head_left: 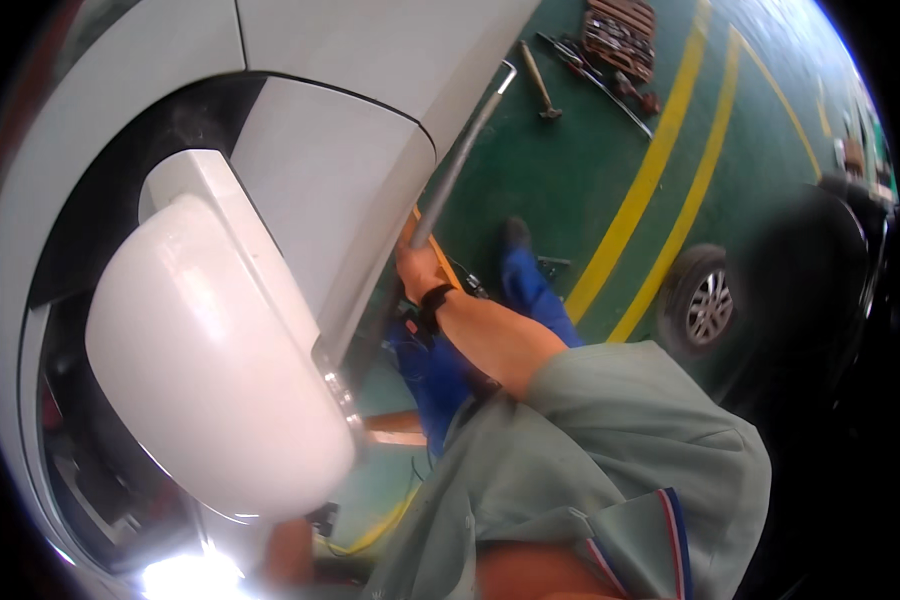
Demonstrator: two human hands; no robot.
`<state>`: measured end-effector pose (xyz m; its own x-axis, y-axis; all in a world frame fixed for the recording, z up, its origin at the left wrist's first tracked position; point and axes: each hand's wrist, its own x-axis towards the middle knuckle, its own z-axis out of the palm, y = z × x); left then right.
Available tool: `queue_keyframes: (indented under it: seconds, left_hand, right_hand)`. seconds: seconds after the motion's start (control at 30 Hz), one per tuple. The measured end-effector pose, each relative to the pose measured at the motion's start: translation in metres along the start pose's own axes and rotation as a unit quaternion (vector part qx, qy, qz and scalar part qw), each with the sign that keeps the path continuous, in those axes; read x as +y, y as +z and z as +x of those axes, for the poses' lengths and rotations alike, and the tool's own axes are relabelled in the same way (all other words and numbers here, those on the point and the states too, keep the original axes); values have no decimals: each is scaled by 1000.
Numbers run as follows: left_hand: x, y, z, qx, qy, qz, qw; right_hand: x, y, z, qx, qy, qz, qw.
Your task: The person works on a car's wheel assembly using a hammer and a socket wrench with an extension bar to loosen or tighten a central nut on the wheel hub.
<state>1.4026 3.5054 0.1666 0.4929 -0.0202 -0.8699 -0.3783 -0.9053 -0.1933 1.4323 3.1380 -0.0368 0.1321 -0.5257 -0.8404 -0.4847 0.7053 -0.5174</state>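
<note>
Nearest: sleeve (640, 400) right of the mirror (210, 350), grey-green cloth, softly creased. Mirror itself a big rounded white shell, smooth, glossy enough to throw highlights. Car (325, 160) behind and above it: hard pale panels, narrow dark seams.

Right hand (420, 270), up and right of the mirror, black band (436, 300) at the wrist. Fingers look wrapped round the lower end of the bar (462, 160) — clamped on it. Left hand not made out; the mirror may hide it, so its grip I cannot tell.

Bar rises from the fist, beyond the mirror and along the car's edge: long, straight, grey metal, thin bent tip. Orange strip (446, 258) just beside the hand; contact unclear.

Step in hand, as I judge it: handling the bar low beside the car. Next move would call for a firm grip and the bent tip kept off the paint.

Blue trousers (535, 290) right of the mirror, matte cloth. Farther, beyond the mirror to upper right: hammer (540, 80), wooden handle; tool case (620, 42), brown, packed with metal pieces. Floor (570, 200) green, slightly shiny, yellow-striped. Far right of the mirror — wheel (708, 300), black rubber, silvery spokes.
</note>
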Motion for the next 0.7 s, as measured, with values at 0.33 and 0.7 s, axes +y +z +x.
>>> queue_keyframes:
  seconds: [0.33,0.7]
  left_hand:
    - [41,13,3,110,38,-107,987]
    - [19,94,67,144,-80,-68,984]
  right_hand:
    - [69,17,-117,-16,134,119,984]
    - [121,20,-89,3,83,105,991]
